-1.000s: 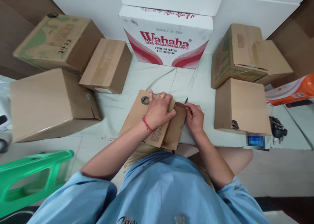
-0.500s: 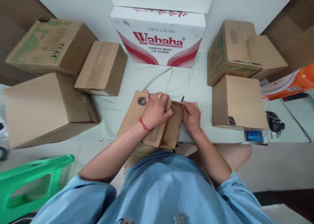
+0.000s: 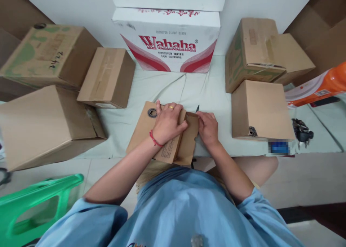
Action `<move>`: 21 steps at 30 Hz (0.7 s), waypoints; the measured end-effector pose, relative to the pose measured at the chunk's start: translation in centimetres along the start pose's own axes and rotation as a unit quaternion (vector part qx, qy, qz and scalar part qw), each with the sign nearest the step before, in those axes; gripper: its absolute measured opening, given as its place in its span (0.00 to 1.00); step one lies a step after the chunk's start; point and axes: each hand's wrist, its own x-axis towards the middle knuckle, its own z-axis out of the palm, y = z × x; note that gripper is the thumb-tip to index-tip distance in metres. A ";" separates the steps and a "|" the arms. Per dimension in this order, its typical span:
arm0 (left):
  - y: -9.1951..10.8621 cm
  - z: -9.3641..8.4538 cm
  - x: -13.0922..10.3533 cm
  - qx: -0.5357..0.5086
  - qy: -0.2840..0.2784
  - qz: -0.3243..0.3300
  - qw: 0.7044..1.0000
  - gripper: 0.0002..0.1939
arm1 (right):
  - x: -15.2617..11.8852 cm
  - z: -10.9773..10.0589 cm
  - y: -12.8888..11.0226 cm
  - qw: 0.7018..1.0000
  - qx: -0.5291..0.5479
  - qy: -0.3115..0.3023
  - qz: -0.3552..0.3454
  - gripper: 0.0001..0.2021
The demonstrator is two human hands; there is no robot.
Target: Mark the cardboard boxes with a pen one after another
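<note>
A small brown cardboard box (image 3: 140, 128) with printed text and a dark round mark lies near the table's front edge, its right side folded out as a flap (image 3: 189, 139). My left hand (image 3: 169, 122) rests on top of it, fingers spread over the cardboard, a ring on one finger and a red string at the wrist. At the flap's upper right edge, my right hand (image 3: 208, 128) pinches the cardboard between thumb and fingers. The dark tip of a pen-like object (image 3: 198, 108) shows just above my right hand; its lower part is hidden.
Brown boxes stand at the left (image 3: 35, 120) and the right (image 3: 262, 110). A white and red carton (image 3: 167, 41) stands at the back. Keys (image 3: 302, 131) and an orange-and-white package (image 3: 319, 88) lie far right. A green stool (image 3: 62, 200) is at lower left.
The view has shifted slightly, so most things appear a little further left. Both hands keep nearly the same places on the box and flap.
</note>
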 end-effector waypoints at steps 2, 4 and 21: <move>0.0 0.0 0.0 0.000 -0.003 0.005 1.000 0.18 | 0.3 0.0 -1.0 0.999 -0.027 -0.012 -0.018 0.20; 0.0 0.0 0.0 0.000 -0.003 0.011 1.000 0.19 | 1.0 -0.1 -2.0 0.997 -0.050 -0.035 -0.040 0.20; -0.5 0.7 -0.2 -0.050 0.002 0.076 0.996 0.29 | -8.4 -5.2 -4.0 0.984 0.148 -0.094 -0.010 0.21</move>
